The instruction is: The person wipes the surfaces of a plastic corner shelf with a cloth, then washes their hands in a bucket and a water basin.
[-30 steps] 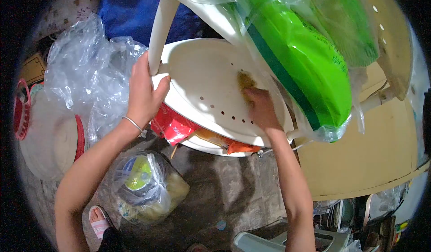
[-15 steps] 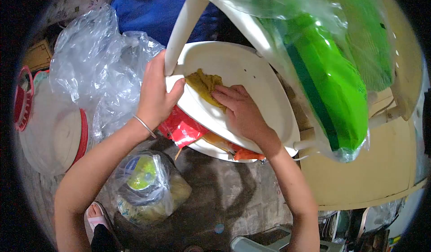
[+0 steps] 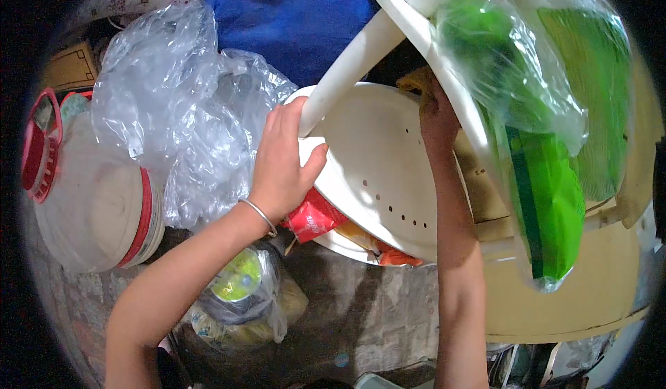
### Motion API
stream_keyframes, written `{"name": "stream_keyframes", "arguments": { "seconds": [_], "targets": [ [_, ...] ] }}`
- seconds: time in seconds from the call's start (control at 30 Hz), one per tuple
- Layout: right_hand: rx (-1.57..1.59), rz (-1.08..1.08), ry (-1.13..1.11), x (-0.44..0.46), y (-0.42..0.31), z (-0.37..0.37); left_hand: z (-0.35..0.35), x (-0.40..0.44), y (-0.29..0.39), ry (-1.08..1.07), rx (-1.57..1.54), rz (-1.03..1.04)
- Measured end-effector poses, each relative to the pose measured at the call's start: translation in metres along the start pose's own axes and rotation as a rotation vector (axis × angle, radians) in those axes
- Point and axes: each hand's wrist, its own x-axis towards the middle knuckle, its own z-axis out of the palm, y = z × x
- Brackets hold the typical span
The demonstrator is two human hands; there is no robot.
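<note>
Left grip (image 3: 288,157): fingers close around the near left edge of a white plastic chair (image 3: 374,139), at the foot of its curved white bar (image 3: 354,59); the thumb lies over the edge. A metal bracelet (image 3: 261,218) circles the wrist of this grip.

Right grip (image 3: 438,115): clenched on a yellow-brown cloth (image 3: 413,82), in shadow at the far right side of the chair, beyond and to the right of the left grip. Part of the cloth juts out leftward past the fingers; contact between cloth and seat cannot be told. A row of small dark holes (image 3: 403,217) runs across the seat, lower than the 2 grips.

Around the left grip: crumpled clear plastic (image 3: 201,105) just to its left; a clear jar with red trim (image 3: 90,202) farther left; a red wrapper (image 3: 313,217) just below, under the chair's edge; blue fabric (image 3: 284,21) beyond it. A clear bag with contents (image 3: 243,299) sits on the floor (image 3: 388,320), lower still.

Around the right grip: a bright green package (image 3: 551,215), wrapped in clear plastic, lies to its right.
</note>
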Motion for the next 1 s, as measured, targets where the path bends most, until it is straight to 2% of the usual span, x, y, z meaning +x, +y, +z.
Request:
{"name": "stream_keyframes", "arguments": {
  "seconds": [0.07, 0.23, 0.3, 0.4, 0.47, 0.5, 0.57, 0.6, 0.67, 0.7, 0.77, 0.83, 0.93, 1.0],
  "targets": [
    [-0.224, -0.233, -0.002, 0.011, -0.009, -0.003, -0.001, 0.001, -0.001, 0.003, -0.01, -0.01],
    [-0.317, 0.182, -0.586, -0.001, -0.004, 0.011, 0.0, 0.0, -0.007, -0.001, 0.013, 0.02],
    [-0.331, 0.259, -0.708, -0.006, -0.005, 0.01, -0.001, 0.0, -0.006, -0.007, 0.018, -0.007],
    [-0.328, 0.165, -0.599, -0.016, -0.015, -0.019, 0.001, 0.002, -0.006, 0.004, 0.012, -0.009],
    [-0.504, 0.232, -0.832, -0.027, 0.003, -0.027, 0.001, 0.001, -0.007, 0.015, 0.011, 0.004],
    [-0.502, 0.23, -0.837, -0.044, 0.033, -0.026, 0.001, 0.001, -0.005, 0.013, -0.019, -0.005],
    [-0.245, 0.33, -0.684, -0.083, 0.096, -0.017, 0.0, 0.001, -0.007, 0.015, -0.047, -0.021],
    [-0.242, 0.325, -0.687, -0.081, 0.086, -0.022, 0.0, 0.002, -0.009, 0.014, -0.026, -0.006],
    [0.343, 0.71, -0.327, -0.067, 0.052, -0.044, 0.002, 0.001, -0.009, 0.012, -0.012, 0.0],
    [0.123, 0.488, -0.273, -0.061, 0.048, -0.043, 0.001, 0.001, -0.008, 0.013, -0.022, -0.006],
    [0.206, 0.337, -0.196, -0.04, 0.022, -0.027, 0.001, 0.001, -0.006, 0.015, -0.036, -0.012],
    [-0.007, -0.143, -0.155, -0.014, 0.018, 0.007, 0.001, 0.001, -0.005, 0.037, -0.054, -0.013],
    [-0.307, -0.193, -0.298, 0.001, 0.037, 0.054, -0.002, 0.002, -0.003, -0.012, -0.077, -0.053],
    [-0.447, -0.002, -0.723, 0.014, 0.054, 0.063, -0.002, 0.003, -0.005, -0.008, -0.064, -0.04]
  ]
}}
